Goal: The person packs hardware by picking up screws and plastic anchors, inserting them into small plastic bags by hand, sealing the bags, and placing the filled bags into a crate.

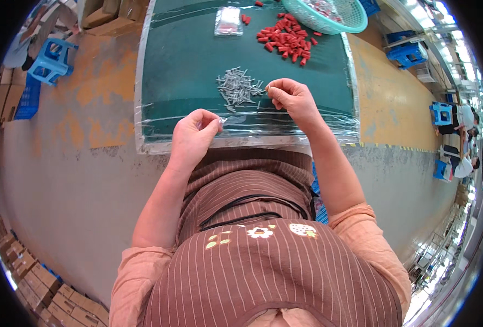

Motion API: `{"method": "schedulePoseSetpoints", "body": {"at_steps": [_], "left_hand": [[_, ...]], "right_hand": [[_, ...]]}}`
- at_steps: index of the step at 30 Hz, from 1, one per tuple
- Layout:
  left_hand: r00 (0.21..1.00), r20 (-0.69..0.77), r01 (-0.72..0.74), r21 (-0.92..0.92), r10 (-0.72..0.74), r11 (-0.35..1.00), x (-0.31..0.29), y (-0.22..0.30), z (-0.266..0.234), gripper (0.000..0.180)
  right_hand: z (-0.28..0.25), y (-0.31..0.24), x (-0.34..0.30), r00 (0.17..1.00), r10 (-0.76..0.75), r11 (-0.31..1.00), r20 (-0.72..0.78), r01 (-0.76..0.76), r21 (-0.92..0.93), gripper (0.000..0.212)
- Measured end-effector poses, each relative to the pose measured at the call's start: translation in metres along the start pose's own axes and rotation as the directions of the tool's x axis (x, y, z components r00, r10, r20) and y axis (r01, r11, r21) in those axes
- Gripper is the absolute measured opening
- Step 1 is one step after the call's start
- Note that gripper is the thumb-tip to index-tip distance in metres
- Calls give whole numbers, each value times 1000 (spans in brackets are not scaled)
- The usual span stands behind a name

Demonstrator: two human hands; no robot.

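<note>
My left hand (194, 136) is at the near edge of the green-topped table (187, 65), its thumb and fingers pinched on a small clear plastic bag (235, 119). The bag points to the right, toward the middle of the table. Just beyond it lies a loose pile of thin grey metal pieces that look like screws (236, 87). At the right side of this pile my right hand (293, 99) has its fingertips closed together. Whatever they hold is too small to name. A few of the grey pieces lie apart from the pile, between my two hands.
Farther back are a heap of short red tube-like pieces (288, 39), a mint-green plastic basket (334, 24) and a stack of clear bags (228, 22). Clear film covers the table's near edge. Blue stools (52, 61) and cardboard boxes (37, 278) stand around; people sit far right.
</note>
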State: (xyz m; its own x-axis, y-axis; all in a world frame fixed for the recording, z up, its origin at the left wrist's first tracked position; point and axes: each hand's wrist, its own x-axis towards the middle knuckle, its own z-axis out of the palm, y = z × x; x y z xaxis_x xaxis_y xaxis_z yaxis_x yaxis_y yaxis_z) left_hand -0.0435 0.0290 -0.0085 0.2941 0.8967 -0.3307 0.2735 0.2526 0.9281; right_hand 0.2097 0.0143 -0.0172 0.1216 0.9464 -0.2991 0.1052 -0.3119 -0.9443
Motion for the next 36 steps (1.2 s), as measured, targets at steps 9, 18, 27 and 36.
{"method": "schedulePoseSetpoints", "body": {"at_steps": [9,18,27,36], "left_hand": [[992,91,-97,121,86,988,17,26,29,10],[985,36,-168,362,166,917,28,45,50,16],[983,95,-180,292,159,939,29,47,67,16],[984,135,-146,248,116,958,33,48,72,18]], "right_hand": [[-20,0,-11,985,100,673,141,-171,719,15],[-18,-34,-34,982,35,813,186,-136,566,14],[4,-37,-39,998,-50,999,31,50,-9,15],[-2,-38,-42,975,-220,940,26,219,-262,14]]}}
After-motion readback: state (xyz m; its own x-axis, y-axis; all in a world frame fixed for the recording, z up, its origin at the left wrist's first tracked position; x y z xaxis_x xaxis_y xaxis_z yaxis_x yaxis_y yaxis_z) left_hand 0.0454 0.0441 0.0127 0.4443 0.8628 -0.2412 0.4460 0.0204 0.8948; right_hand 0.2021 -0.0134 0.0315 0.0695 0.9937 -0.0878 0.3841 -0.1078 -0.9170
